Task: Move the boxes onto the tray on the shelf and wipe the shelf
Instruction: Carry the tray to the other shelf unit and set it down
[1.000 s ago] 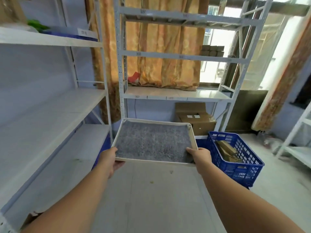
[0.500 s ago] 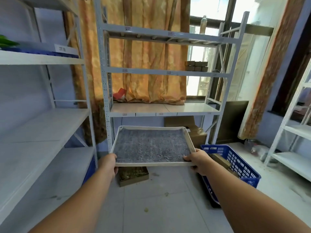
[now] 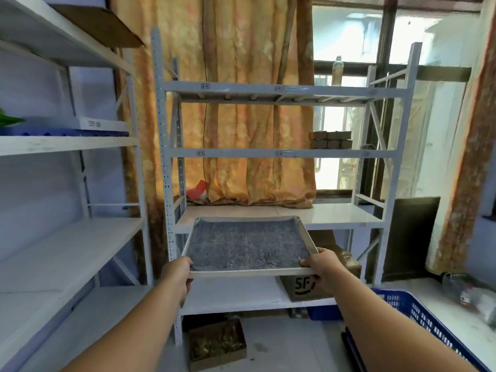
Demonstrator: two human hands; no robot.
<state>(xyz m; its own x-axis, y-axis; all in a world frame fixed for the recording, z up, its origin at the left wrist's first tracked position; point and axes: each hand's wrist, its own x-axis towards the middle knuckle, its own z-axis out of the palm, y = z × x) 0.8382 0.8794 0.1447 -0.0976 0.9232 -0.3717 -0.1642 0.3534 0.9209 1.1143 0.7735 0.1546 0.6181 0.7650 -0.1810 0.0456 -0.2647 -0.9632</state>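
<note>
I hold a white-rimmed tray (image 3: 249, 272) lined with grey felt level in front of me. My left hand (image 3: 178, 275) grips its near left corner and my right hand (image 3: 320, 268) grips its near right corner. The tray hangs in front of the white metal shelf unit (image 3: 268, 153), about level with its lower middle board (image 3: 335, 213). Several small brown boxes (image 3: 330, 139) are stacked on the upper shelf at the right, by the window. Nothing lies on the tray.
A brown carton marked SF (image 3: 306, 285) sits on the bottom shelf. An open box (image 3: 217, 345) lies on the floor below. A blue crate (image 3: 429, 326) stands at my right, and a second white rack (image 3: 67, 237) runs along my left. Orange curtains hang behind.
The view has tilted up and come closer to the shelf unit. The tray, still held by both hands, has risen from floor level to the height of the lower middle board.
</note>
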